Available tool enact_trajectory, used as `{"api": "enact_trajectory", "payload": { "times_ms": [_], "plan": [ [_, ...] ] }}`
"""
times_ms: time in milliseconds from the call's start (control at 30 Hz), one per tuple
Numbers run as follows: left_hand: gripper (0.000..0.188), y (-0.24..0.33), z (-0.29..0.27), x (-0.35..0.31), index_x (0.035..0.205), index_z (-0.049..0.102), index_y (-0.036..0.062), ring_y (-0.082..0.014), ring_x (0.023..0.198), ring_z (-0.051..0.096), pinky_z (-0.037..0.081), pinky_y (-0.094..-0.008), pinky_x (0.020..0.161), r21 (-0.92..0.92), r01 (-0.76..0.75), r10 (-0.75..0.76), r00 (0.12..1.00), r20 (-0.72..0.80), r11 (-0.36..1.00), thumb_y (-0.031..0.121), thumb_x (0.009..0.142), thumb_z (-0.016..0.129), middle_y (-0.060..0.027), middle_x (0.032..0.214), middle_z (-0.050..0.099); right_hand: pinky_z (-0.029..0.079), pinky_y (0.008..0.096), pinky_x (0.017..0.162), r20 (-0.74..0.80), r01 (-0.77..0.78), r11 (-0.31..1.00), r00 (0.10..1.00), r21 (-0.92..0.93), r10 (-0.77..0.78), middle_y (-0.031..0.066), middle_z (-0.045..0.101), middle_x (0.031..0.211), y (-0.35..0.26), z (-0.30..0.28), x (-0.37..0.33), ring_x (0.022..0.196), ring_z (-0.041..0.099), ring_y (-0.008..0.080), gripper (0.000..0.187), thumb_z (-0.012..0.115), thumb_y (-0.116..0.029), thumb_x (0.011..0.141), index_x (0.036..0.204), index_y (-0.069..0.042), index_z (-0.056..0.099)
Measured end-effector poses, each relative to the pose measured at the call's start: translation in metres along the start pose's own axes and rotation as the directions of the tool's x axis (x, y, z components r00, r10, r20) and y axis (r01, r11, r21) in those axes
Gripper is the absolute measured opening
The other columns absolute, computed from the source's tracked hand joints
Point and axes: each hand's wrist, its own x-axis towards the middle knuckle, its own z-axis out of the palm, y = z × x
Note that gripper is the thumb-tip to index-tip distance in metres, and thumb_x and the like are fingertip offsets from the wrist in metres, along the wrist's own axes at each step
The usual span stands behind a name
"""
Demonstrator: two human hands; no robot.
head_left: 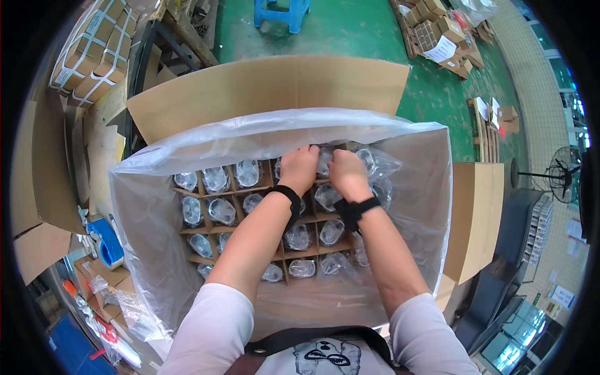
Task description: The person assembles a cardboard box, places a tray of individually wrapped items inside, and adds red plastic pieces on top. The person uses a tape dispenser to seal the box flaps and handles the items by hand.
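Note:
A large open cardboard carton [447, 206] lined with a clear plastic bag [150, 219] stands before me. Cardboard dividers [284, 239] split its inside into cells, most holding a shiny part in clear plastic wrap [248, 173]. My left hand [300, 166] and my right hand [349, 171] reach into the far row. Their fingers are closed at either side of a clear plastic bag [324, 161] in one cell, apparently gripping its edges; the fingertips are partly hidden. Right of my right hand, more loose clear wrap [382, 164] rises above the cells.
The carton's far flap [269, 87] stands up, and its right flap [478, 219] spreads outward. At left are a blue tape dispenser [107, 242] and strapped boxes [100, 47]. A blue stool [281, 14], a loaded pallet [437, 34] and a fan [558, 175] stand farther off.

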Motion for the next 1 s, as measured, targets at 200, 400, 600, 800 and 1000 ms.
{"api": "enact_trajectory", "payload": {
  "times_ms": [200,400,600,800,1000],
  "plan": [
    [0.012,0.014,-0.033,-0.002,0.087,0.057,0.0042,-0.0316,0.079,0.062,0.048,-0.0434,0.074,-0.370,0.152,-0.183,0.982,-0.050,0.917,0.015,0.080,0.060,-0.0114,0.076,0.061,0.050,0.0465,0.073,-0.127,-0.008,0.961,0.991,0.278,0.045,0.0198,0.065,0.079,0.019,-0.019,-0.011,0.079,0.063,0.0408,0.017,0.063,-0.009,0.082,0.094,-0.001,0.055],
    [0.039,0.036,-0.043,-0.005,0.103,0.053,0.0019,-0.0337,0.090,0.061,0.048,-0.0433,0.080,-0.387,0.346,-0.407,0.909,-0.086,0.855,0.026,0.077,0.068,-0.0163,0.090,0.060,0.050,0.0441,0.074,-0.097,-0.003,0.886,0.994,0.464,0.054,0.0181,0.065,0.078,0.026,-0.029,-0.011,0.080,0.065,0.0364,0.027,0.065,-0.005,0.078,0.102,-0.002,0.054],
    [0.025,0.013,-0.021,0.004,0.099,0.058,0.0014,-0.0366,0.087,0.062,0.049,-0.0455,0.077,-0.445,0.361,-0.385,0.922,0.039,0.820,0.011,0.076,0.060,-0.0192,0.089,0.062,0.050,0.0464,0.075,-0.109,-0.152,0.971,0.979,0.187,0.174,0.0202,0.066,0.087,0.033,-0.041,-0.007,0.085,0.064,0.0394,0.026,0.060,-0.006,0.079,0.104,-0.003,0.054],
    [0.021,0.012,-0.067,0.003,0.094,0.063,0.0000,-0.0270,0.076,0.064,0.051,-0.0354,0.071,-0.471,0.343,-0.345,0.935,0.084,0.813,0.008,0.076,0.061,-0.0141,0.078,0.064,0.051,0.0456,0.074,-0.278,0.174,0.969,0.953,0.173,-0.121,0.0185,0.064,0.091,0.007,-0.035,-0.030,0.082,0.063,0.0380,0.013,0.061,-0.004,0.074,0.086,-0.002,0.064],
    [0.044,0.015,-0.030,0.012,0.091,0.068,-0.0025,-0.0360,0.086,0.066,0.051,-0.0408,0.079,-0.368,0.581,-0.416,0.797,0.438,0.726,0.039,0.077,0.061,-0.0240,0.089,0.068,0.053,0.0430,0.074,0.255,-0.112,0.937,0.967,0.330,0.026,0.0210,0.066,0.103,0.001,0.009,-0.012,0.085,0.065,0.0363,0.025,0.064,-0.005,0.077,0.102,0.000,0.065]
  ]
}}
